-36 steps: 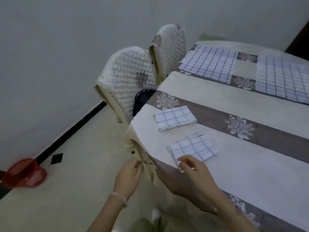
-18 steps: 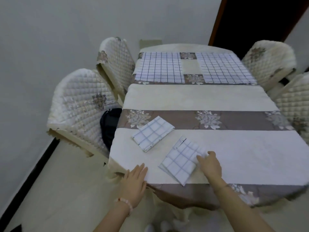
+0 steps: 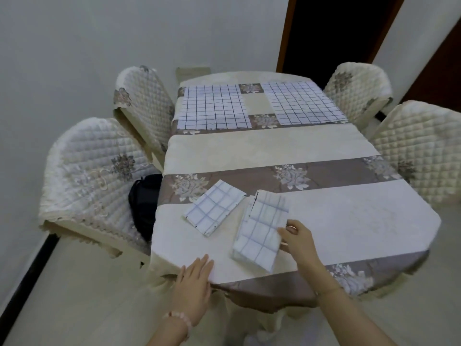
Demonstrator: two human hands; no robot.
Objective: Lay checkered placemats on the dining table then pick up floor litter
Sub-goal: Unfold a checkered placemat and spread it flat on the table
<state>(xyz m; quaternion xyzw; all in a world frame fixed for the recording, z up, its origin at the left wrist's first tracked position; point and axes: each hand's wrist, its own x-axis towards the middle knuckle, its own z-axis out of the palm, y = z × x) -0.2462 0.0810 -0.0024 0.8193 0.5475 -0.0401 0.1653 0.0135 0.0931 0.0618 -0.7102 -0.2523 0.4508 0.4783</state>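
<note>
View from a head camera, looking down at a dining worktop (image 3: 336, 216) covered by a cream and brown floral tablecloth (image 3: 269, 148), with quilted chairs (image 3: 94, 171) along both sides. The right hand (image 3: 296, 239) grips the right edge of a folded checkered placemat (image 3: 259, 231), thumb on top and fingers curled at the edge. The left hand (image 3: 194, 278) lies flat and released on the near left corner of the worktop, fingers straight. The gripped placemat sits near the front edge; its long axis runs roughly front to back, with the far end leaning slightly right. A second folded placemat (image 3: 214, 211) lies just beside it to the left, apart from it, with its long axis on a diagonal from near left to far right. At the far end, a left spread placemat (image 3: 214, 107) and a right spread placemat (image 3: 303, 102) lie open side by side. A black bag (image 3: 143, 203) rests on the near left chair. Likely risks: the gripped placemat's near end is close to the front edge, so opening it toward the person could leave it hanging over or let it slide off; opening it leftward could cover the second folded placemat; and pulling on it could drag and wrinkle the tablecloth. No floor litter shows in this view.
</note>
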